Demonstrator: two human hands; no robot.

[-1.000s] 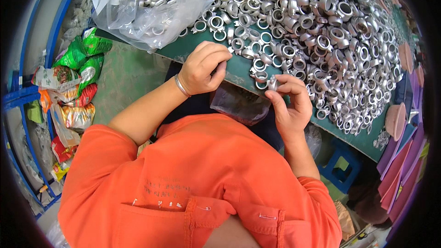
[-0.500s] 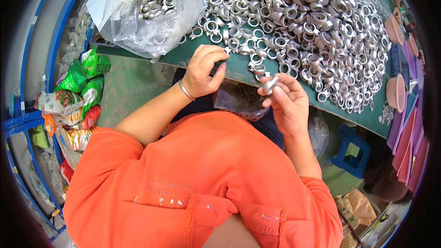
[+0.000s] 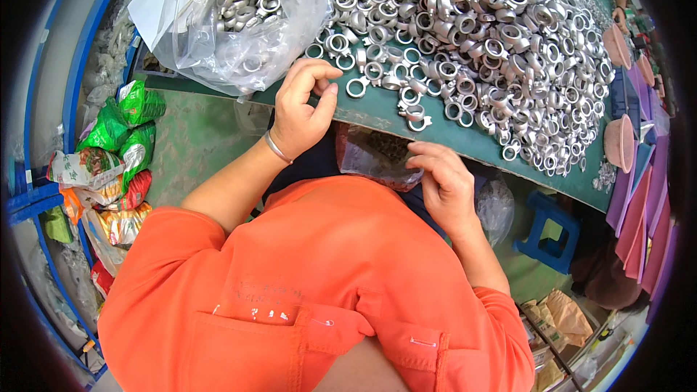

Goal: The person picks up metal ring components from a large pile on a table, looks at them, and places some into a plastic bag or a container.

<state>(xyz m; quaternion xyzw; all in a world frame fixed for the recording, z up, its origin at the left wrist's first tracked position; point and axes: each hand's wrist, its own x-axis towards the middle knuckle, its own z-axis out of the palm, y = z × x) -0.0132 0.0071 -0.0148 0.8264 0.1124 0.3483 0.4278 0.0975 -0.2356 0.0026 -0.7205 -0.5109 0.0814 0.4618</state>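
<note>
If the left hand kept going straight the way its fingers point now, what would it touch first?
Probably the loose metal ring lying on the green table just beyond the left hand and its fingers, with the big pile of metal rings behind it. Depth is hard to judge here.

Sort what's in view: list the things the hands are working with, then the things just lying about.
In use:
left hand by the loose silver metal rings on the green table
right hand at a small clear plastic bag

Lying about:
large clear bag of rings
green snack packets
blue plastic stool
</note>
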